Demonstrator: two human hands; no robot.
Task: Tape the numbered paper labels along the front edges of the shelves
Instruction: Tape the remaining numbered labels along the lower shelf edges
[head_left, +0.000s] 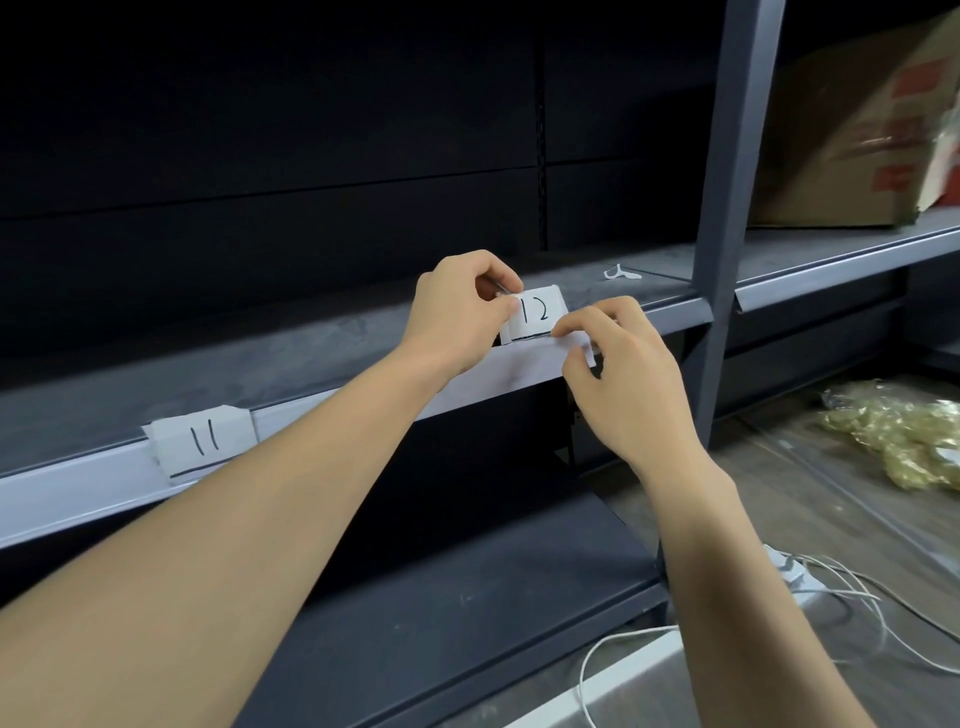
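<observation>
Label 12 (535, 312) sits on the shelf's front edge (498, 376), between both hands: left hand (457, 312) pinches its left end, right hand (618, 358) pinches the lower right edge.

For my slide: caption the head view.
Left hand and right hand hold label 12 on the shelf edge, right of label 11.

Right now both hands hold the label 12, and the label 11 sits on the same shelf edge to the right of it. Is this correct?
No. The head view shows label 11 to the left of label 12, not the right. The rest holds: left hand and right hand both hold label 12, same shelf edge.
</observation>
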